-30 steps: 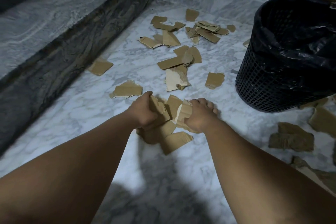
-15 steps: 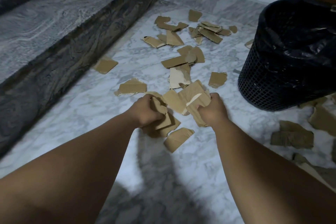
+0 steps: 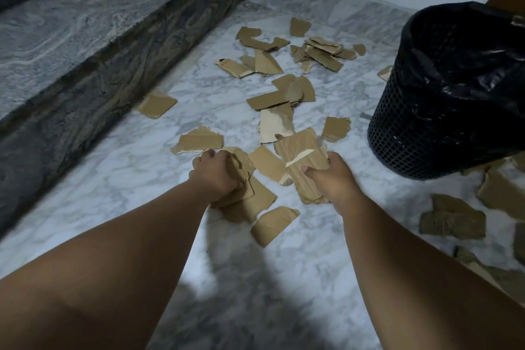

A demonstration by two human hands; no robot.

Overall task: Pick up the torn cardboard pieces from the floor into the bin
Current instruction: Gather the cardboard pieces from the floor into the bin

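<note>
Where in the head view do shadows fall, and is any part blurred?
In the head view, dark shadows lie on the marble floor below and between the arms; the cardboard pieces at the right edge sit in dimmer light; the right hand looks slightly soft, the far pieces sharper.

**Torn cardboard strewn beside the black bin**

Brown torn cardboard pieces (image 3: 279, 96) lie flat and overlapping across the pale marble floor, thickest at the far corner, with more at the right edge. Two bunches are held up off the floor, one near the middle (image 3: 302, 162) and one left of it (image 3: 241, 179). The black mesh bin (image 3: 443, 128), lined with a black bag, stands upright at right.
</note>
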